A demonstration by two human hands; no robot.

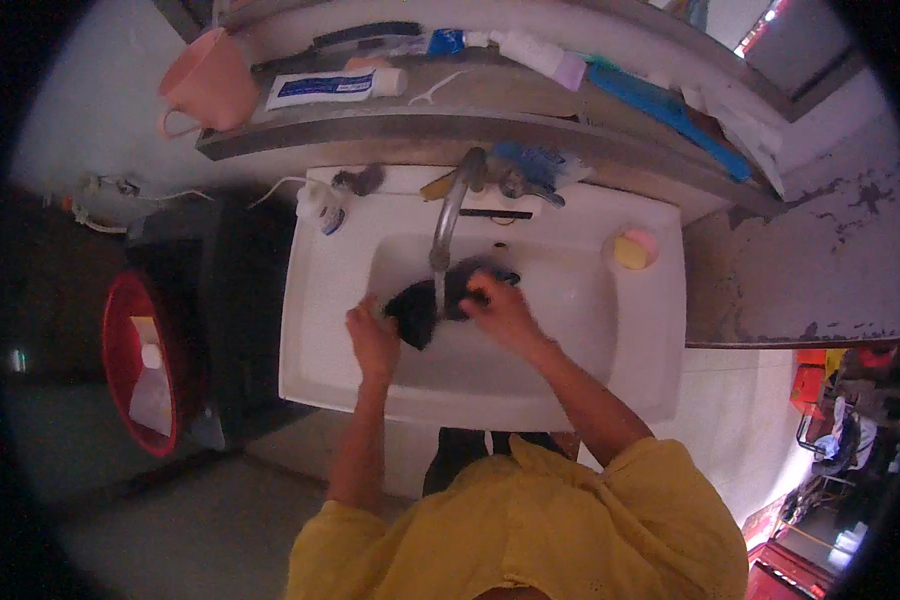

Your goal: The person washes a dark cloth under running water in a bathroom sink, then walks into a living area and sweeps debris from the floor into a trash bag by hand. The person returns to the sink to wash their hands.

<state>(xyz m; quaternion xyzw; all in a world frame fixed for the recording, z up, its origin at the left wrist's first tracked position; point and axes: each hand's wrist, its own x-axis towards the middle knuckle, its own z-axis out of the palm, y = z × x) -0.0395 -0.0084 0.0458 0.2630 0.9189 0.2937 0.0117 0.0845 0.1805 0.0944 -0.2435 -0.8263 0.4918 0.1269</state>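
Note:
A dark wet cloth [418,311] is stretched between my two hands over the basin of a white sink [495,405]. Water runs from the metal faucet [448,225] onto or just in front of its middle. My left hand [373,341] grips the cloth's left end near the basin's left wall. At its right part, my right hand [499,311] has its fingers closed on the dark fabric. The exact material and shape of the cloth cannot be told.
A soap dish with yellow soap [631,251] sits on the sink's right rim, a white bottle [321,206] at its back left. Above runs a shelf [390,127] with a pink mug [214,82], tubes and a blue comb [667,116]. A red basin [112,352] stands left.

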